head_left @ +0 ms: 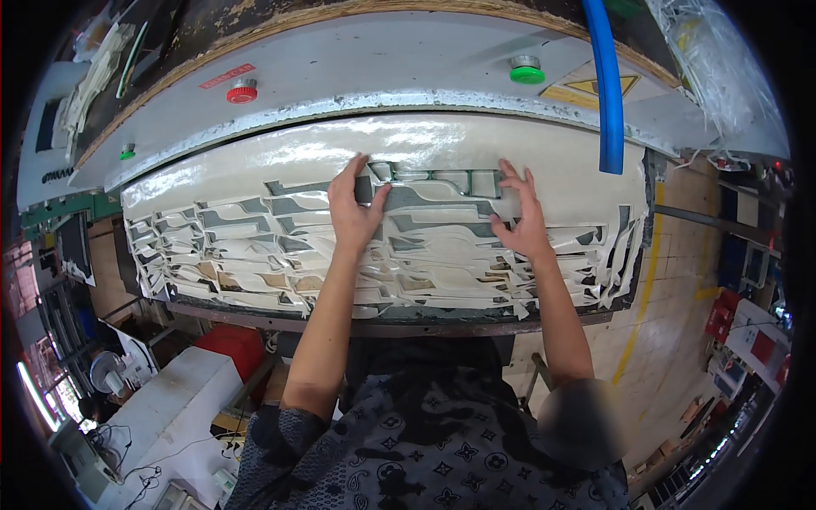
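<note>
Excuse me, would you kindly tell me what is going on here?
A person has the left hand at the left end of a green-edged frame and the right hand at its right end. The frame lies on a cream sheet, which is full of cut-outs nearer the person and uncut beyond the frame.

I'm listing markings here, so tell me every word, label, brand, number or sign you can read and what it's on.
I don't copy wording; by kind and place:
Red label, one line of lettering: on the grey panel, beside the red button.
Yellow triangular warning sign: same panel, right of the green button, partly behind the blue tube.
Background: any markings are too small or blurred to read.
</note>
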Demonstrator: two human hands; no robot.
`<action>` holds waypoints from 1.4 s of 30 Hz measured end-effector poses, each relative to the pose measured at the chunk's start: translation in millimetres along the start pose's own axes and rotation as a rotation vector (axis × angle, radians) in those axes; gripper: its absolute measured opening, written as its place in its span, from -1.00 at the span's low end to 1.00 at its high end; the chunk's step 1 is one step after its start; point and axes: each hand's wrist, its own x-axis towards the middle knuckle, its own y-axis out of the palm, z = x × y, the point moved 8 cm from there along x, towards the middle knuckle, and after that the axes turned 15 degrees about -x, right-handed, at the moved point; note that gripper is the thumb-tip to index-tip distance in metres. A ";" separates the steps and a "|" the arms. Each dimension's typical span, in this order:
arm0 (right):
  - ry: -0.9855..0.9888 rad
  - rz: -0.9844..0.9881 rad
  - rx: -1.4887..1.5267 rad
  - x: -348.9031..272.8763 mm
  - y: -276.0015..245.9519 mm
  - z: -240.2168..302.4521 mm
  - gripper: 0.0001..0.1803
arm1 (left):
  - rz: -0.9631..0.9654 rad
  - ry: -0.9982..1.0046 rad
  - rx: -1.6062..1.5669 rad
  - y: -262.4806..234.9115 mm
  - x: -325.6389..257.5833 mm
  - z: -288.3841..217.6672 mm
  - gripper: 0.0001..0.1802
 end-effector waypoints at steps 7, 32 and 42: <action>-0.019 0.006 -0.093 3.5 1.2 5.3 -0.53 | 0.016 -0.010 -0.027 -0.1 0.3 3.6 -0.09; 0.010 -0.027 -0.099 4.9 1.5 11.9 -0.57 | 0.024 -0.026 0.031 -1.0 -2.1 13.0 -0.29; 0.000 -0.023 -0.266 3.6 13.3 -1.2 -0.67 | 0.049 -0.042 0.058 0.9 1.8 12.2 -0.36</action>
